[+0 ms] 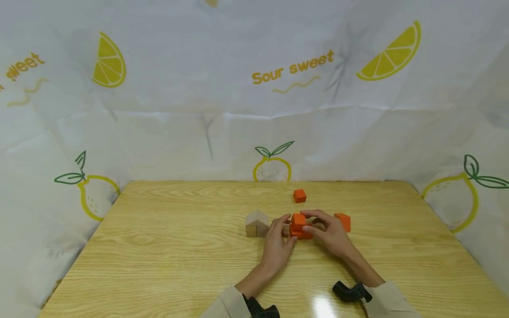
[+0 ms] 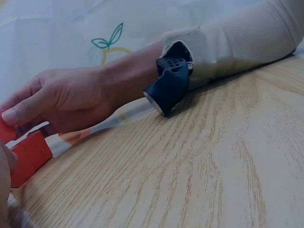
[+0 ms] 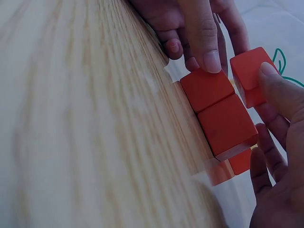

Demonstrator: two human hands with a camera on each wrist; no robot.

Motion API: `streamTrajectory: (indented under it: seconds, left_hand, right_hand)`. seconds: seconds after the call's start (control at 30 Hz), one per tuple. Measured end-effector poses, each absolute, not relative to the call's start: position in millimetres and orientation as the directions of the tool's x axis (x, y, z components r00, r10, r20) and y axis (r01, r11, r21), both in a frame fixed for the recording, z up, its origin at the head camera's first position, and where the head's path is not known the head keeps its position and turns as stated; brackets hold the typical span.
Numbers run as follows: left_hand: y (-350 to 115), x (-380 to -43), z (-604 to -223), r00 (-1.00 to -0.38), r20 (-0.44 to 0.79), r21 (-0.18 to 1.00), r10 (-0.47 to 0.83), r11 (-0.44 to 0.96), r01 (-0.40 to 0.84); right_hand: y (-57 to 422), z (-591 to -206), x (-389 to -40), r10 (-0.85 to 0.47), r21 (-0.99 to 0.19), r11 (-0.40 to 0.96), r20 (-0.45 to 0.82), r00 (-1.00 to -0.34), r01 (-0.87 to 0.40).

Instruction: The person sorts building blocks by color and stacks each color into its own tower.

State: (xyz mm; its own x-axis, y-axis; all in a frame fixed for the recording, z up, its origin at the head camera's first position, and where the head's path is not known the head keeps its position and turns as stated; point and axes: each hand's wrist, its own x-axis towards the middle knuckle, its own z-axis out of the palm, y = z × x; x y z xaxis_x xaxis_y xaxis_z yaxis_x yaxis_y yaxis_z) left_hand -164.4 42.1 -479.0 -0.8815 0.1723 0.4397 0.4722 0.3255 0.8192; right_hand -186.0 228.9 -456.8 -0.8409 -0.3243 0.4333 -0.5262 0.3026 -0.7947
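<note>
My right hand [image 1: 333,236] pinches a small red-orange cube [image 3: 249,73] between thumb and fingers. That cube is held over two red-orange cubes [image 3: 228,124] that stand side by side on the table, touching each other. At the left end of this pair is my left hand [image 1: 275,252], its thumb on the near side of the left cube [image 3: 205,89] and its fingers curled toward the far side. In the left wrist view, the red pair [image 2: 32,159] shows low at the left edge, with the right hand behind it.
Left of my hands stands a plain wooden block house [image 1: 256,224] with a peaked top. One orange cube [image 1: 300,196] lies farther back, and another orange block [image 1: 344,222] sits just right of my right hand. A lemon-print cloth [image 1: 191,145] borders the wooden table [image 1: 179,265].
</note>
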Motion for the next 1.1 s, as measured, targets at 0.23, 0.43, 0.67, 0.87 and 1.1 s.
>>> streamTrajectory:
  seconds: [0.23, 0.43, 0.67, 0.87, 1.1]
  left_hand:
    - [42.1, -164.4, -479.8, -0.855, 0.49, 0.793, 0.168, 0.32, 0.518]
    - [42.1, -165.0, -481.0, -0.834, 0.528, 0.77, 0.163, 0.323, 0.55]
    - [41.6, -165.2, -481.1, -0.835, 0.525, 0.775, 0.165, 0.313, 0.549]
    - [41.6, -166.1, -483.0, -0.833, 0.526, 0.777, 0.171, 0.302, 0.552]
    - [42.1, -166.2, -484.1, -0.828, 0.534, 0.768, 0.171, 0.31, 0.56]
  right_hand:
    - [236.1, -470.2, -191.4, -0.369, -0.807, 0.297, 0.396, -0.841, -0.511]
    - [237.5, -472.0, -193.0, -0.392, -0.804, 0.293, 0.392, -0.832, -0.517]
    - [237.4, -471.8, -193.2, -0.401, -0.809, 0.287, 0.385, -0.831, -0.513]
    - [237.2, -470.3, -192.6, -0.4, -0.813, 0.278, 0.386, -0.831, -0.511]
    - [237.1, -471.3, -192.4, -0.395, -0.813, 0.283, 0.385, -0.834, -0.509]
